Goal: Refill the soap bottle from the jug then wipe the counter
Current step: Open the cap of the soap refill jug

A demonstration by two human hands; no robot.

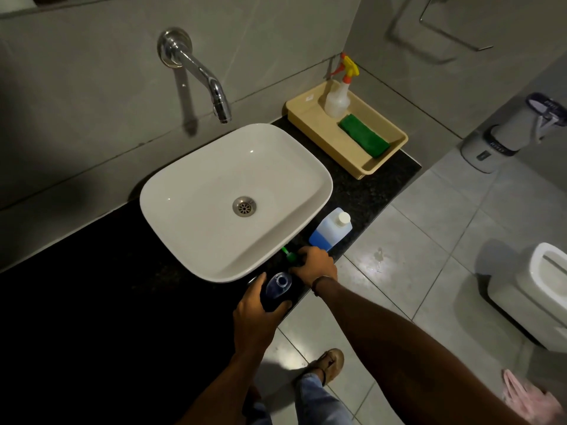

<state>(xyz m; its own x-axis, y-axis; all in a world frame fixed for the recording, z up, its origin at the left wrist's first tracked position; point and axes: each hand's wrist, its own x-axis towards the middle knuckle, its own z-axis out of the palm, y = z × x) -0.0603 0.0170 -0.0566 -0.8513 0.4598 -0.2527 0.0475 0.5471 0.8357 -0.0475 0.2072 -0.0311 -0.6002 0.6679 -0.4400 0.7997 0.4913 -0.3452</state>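
Hands [257, 314] two, bottle [277, 288] one, jug [331, 230] one

left hand [256, 308] gripping open soap bottle [277, 286], right hand [314, 266] holding green pump [288, 255], jug [331, 230] beside

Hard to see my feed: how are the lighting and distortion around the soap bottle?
Head view: dim; the black counter swallows the soap bottle body in the left hand, only its open neck glints; floor glare near the jug; wide-angle bending at edges; right hand readable.

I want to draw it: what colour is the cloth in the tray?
Green. The cloth shows clearly in the head view.
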